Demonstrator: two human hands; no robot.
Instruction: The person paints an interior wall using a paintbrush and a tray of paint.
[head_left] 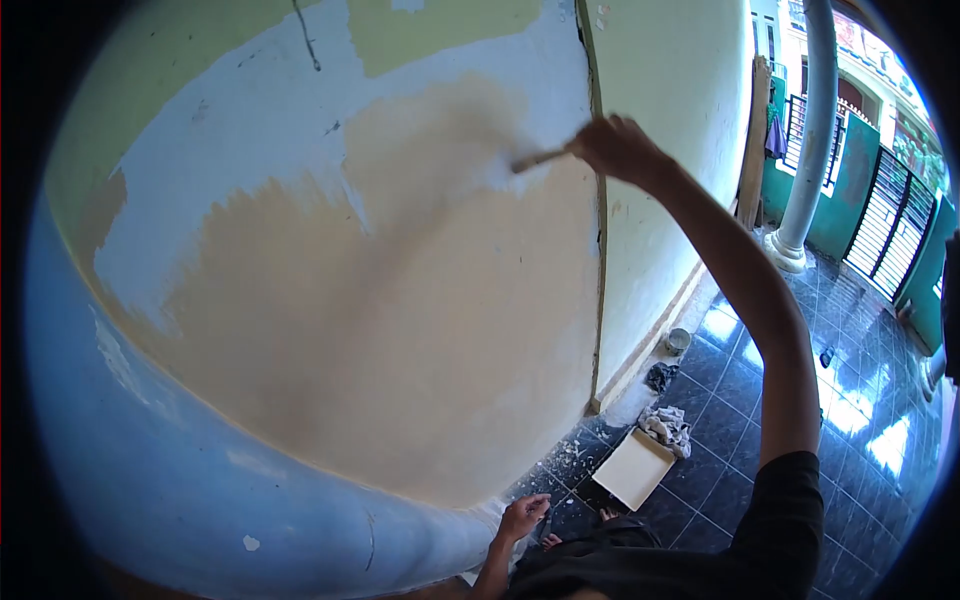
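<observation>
My right hand (620, 150), raised at the upper right of the wall, is closed around the handle of a paintbrush (541, 158). The brush is blurred and its tip points left, over the border between fresh beige paint (430, 290) and a pale bluish-white patch (270, 120). Low in the view, my left hand (525, 517) hangs near the bottom of the wall, fingers loosely bent and nothing visible in them. A shallow tray (635, 468) of cream-coloured paint lies on the floor to its right.
A crumpled rag (667, 428), a black plastic bag (661, 377) and a small tin (678, 341) line the wall's foot. Paint flakes (570, 455) litter the dark tiles (715, 435). A blue wall (230, 500) curves along the left; a column (812, 140) and gate (890, 225) stand far right.
</observation>
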